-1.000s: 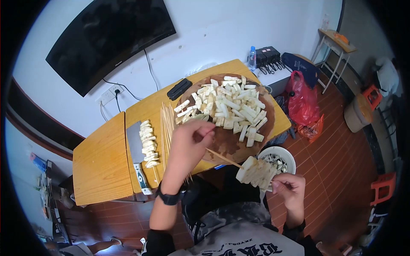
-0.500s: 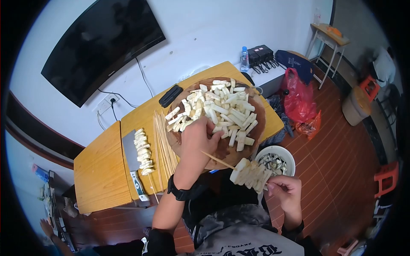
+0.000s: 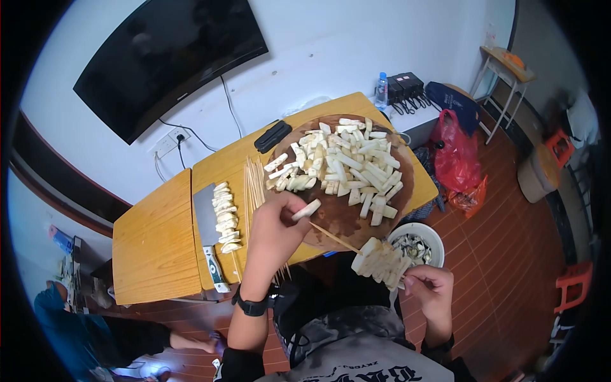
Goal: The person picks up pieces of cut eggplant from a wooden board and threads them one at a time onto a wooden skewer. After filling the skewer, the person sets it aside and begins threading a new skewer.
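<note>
Between the thumb and fingers of my left hand (image 3: 278,224) is a pale vegetable strip (image 3: 307,210), just beside the bare end of a wooden skewer (image 3: 336,237). My right hand (image 3: 430,288) pinches the other end of that skewer, which carries several strips (image 3: 380,262) packed together. A heap of cut strips (image 3: 347,159) covers much of the round wooden board (image 3: 337,216). To its left lie bare skewers (image 3: 255,184). Farther left, a loaded skewer (image 3: 226,216) rests by a cleaver (image 3: 205,213) with a patterned handle.
A black case (image 3: 273,136) lies behind the board on the yellow table (image 3: 156,245). A white bucket (image 3: 434,239) of scraps stands below the right edge. Red bags (image 3: 456,149) and a water bottle (image 3: 381,91) are at right. Another person (image 3: 79,331) is at lower left.
My left hand has drawn back from the heap with a strip in its fingers, now near the skewer's end. The view has shifted, and more of the other person shows at lower left.
</note>
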`<action>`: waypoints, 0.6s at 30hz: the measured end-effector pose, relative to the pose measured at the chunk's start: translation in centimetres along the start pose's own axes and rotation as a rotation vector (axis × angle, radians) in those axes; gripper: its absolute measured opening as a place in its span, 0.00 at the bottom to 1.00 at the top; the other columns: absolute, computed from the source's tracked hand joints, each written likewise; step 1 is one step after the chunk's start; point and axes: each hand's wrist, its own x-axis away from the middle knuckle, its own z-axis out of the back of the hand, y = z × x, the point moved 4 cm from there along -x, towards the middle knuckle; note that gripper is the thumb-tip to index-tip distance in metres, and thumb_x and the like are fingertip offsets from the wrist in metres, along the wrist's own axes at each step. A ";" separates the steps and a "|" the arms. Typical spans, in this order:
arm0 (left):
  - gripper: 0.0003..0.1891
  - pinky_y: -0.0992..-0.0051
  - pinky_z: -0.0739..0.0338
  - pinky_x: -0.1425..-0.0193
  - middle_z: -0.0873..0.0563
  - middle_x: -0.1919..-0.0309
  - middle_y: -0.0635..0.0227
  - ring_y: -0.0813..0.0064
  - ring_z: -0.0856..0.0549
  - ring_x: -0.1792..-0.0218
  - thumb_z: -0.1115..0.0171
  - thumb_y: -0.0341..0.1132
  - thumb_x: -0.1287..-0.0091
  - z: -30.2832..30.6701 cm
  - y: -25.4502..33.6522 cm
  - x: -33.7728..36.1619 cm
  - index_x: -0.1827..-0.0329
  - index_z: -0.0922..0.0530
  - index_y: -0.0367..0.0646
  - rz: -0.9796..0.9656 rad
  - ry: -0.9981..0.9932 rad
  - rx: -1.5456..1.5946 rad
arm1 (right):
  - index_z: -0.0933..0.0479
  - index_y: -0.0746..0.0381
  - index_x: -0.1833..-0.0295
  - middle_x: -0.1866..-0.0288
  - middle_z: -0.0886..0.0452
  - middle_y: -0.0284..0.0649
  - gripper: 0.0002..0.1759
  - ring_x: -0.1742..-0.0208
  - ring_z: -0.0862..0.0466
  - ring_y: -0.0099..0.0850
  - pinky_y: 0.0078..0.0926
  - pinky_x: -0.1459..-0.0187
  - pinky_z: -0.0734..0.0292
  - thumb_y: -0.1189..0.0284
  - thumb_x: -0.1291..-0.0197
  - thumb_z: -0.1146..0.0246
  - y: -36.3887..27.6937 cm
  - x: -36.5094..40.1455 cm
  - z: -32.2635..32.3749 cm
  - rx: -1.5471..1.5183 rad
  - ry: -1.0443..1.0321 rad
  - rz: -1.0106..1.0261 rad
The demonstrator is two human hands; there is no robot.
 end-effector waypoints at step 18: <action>0.22 0.83 0.21 0.67 0.09 0.56 0.65 0.82 0.12 0.65 0.27 0.22 0.33 -0.2 -3.6 9.1 0.38 0.22 0.38 0.199 -0.205 0.748 | 0.15 0.73 0.59 0.72 0.16 0.38 0.03 0.73 0.19 0.22 0.19 0.69 0.27 0.84 0.34 0.34 0.3 -0.5 -2.5 -0.002 -0.049 -0.080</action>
